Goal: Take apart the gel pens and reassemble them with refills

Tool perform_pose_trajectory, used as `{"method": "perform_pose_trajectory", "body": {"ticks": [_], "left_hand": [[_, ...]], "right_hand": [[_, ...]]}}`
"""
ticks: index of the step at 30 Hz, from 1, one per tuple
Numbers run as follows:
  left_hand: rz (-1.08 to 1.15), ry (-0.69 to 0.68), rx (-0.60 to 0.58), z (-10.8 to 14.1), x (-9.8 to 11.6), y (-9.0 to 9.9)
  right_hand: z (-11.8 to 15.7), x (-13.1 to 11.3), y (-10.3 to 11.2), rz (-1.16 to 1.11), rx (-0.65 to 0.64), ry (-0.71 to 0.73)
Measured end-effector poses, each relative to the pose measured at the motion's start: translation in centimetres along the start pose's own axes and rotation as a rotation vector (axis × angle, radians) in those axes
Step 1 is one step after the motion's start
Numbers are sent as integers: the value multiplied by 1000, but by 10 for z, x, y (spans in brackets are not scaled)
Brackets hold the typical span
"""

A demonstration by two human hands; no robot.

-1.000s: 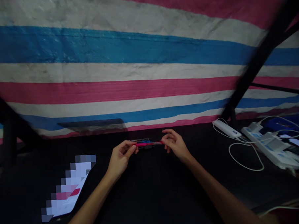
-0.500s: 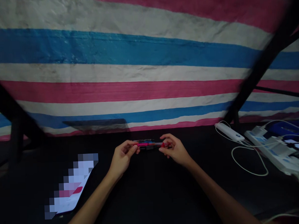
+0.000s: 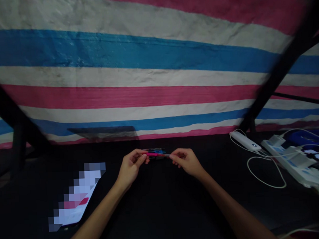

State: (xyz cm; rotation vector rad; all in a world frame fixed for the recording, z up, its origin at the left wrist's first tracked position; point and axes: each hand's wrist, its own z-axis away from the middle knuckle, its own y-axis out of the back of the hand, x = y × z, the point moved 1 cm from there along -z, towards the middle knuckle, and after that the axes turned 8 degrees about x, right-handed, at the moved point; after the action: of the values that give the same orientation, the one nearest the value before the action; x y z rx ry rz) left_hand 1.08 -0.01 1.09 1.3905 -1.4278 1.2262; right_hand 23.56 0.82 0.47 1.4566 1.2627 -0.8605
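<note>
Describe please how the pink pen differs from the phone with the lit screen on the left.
The pink pen is slim; the phone is broad and flat. The pen is held in the fingers of the left hand and right hand, while the phone lies on the black table. The pen runs nearly level across the view; the phone lies slanted. Both show some pink.

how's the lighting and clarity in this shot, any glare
Head view throughout: dim, the black tabletop losing detail; small glints upper left on the striped sheet; mosaic blocks cover much of the phone; the pink item in the left hand looks slightly soft.
</note>
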Motion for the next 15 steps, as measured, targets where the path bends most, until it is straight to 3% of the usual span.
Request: {"method": "perform_pose_trajectory", "body": {"ticks": [8, 12, 15], "left_hand": [[21, -3, 1, -2, -3, 2], [20, -2, -8, -2, -5, 3], [14, -1, -20, -3, -8, 3]], "right_hand": [[1, -4, 0, -48, 27, 67], [1, -1, 0, 35, -30, 4], [1, -1, -1, 14, 2, 15]]}}
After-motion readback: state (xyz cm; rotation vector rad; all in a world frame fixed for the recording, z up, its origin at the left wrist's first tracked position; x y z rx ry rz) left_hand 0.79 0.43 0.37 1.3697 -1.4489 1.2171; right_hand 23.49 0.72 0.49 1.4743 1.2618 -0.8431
